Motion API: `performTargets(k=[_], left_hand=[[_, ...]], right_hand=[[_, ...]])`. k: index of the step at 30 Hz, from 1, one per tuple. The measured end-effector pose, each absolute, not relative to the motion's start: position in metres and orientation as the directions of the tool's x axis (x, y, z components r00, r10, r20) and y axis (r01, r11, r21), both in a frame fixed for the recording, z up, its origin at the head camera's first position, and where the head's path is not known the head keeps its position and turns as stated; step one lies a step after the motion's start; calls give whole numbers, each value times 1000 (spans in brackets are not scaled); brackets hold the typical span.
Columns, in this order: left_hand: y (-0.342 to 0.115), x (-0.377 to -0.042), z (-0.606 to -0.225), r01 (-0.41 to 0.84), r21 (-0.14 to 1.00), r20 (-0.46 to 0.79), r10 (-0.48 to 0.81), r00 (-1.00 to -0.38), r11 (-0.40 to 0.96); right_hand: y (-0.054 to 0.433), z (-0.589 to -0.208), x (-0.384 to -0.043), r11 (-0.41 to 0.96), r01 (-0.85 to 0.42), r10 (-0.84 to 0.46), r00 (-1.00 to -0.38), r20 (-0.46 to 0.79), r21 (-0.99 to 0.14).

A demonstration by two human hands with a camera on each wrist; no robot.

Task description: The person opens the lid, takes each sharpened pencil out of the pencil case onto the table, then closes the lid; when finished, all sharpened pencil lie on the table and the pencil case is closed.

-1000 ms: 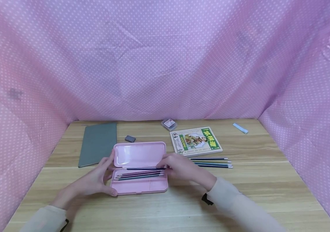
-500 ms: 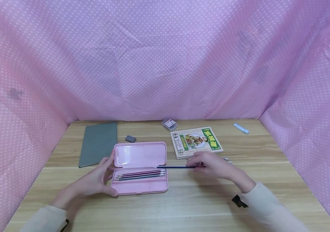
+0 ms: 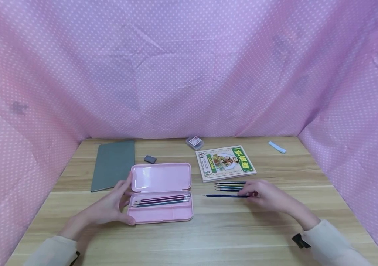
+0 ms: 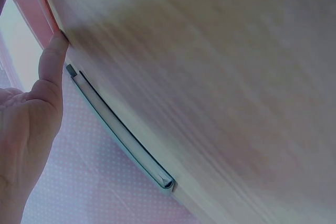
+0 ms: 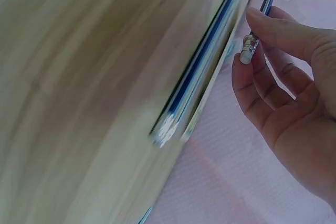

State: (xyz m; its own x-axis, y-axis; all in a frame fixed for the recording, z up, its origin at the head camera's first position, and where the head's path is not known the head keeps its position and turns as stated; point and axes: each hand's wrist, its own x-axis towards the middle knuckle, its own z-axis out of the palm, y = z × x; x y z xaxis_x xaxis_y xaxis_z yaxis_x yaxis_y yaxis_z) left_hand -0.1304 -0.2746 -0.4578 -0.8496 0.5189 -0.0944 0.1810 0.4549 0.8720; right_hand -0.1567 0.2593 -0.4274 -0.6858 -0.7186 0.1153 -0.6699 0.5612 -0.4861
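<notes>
My left hand point(image 3: 109, 205) rests at the left side of an opened pink pencil case point(image 3: 152, 215), its thumb at the front corner and its index finger along the raised lid. In the left wrist view a straight finger point(image 4: 51, 66) touches the case's edge. Several pencils point(image 3: 162, 201) lie in the case's rear compartment. To the right, my right hand point(image 3: 266, 195) pinches a dark blue pencil point(image 3: 223, 195) near its eraser end, point to the left. Just behind it several more pencils point(image 3: 230, 186) lie side by side, their eraser ends hidden by the hand in the head view.
A comic-style book point(image 3: 226, 163) lies behind the loose pencils. Farther back are a small clear box point(image 3: 194, 142) and a pale blue strip point(image 3: 276, 147). A grey-green notebook point(image 3: 113, 164) and a dark eraser point(image 3: 150, 159) lie behind the case on the left.
My right hand has moved right from the case, carrying the dark blue pencil out of it to beside the loose pencils. My left hand has stayed at the case.
</notes>
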Motion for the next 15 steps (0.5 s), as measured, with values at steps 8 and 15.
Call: performTargets(k=[8, 15], left_hand=[[-274, -130, -458, 187, 870, -91, 520, -849, 457], [-275, -130, -460, 188, 872, -86, 519, -850, 452]], right_hand=[[285, -436, -158, 572, -700, -708, -685, 174, -428], [294, -439, -160, 593, -666, -687, -711, 146, -452]])
